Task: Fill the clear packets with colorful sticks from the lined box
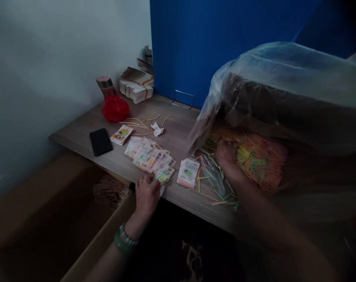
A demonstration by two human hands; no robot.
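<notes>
Pinching clear printed packet (164, 174): left hand (147, 194). Right hand (225, 153) among thin multicoloured sticks (258, 161), grip unclear. Grey wood-grain table (178, 135), blue panel (183, 51), pale wall (66, 51).

Left fingers (149, 179) on a small packet (165, 173), right fingers (231, 145) apparently among coloured sticks (258, 160).

A black phone (100, 141) lies near the front edge of the worktop (73, 133); a red bag (115, 108) sits by the wall-side edge; a wire frame (184, 93) stands at the back edge.

Right hand (225, 152) blurred, grip unclear; plastic bag (298, 70) cut off by right edge
</notes>
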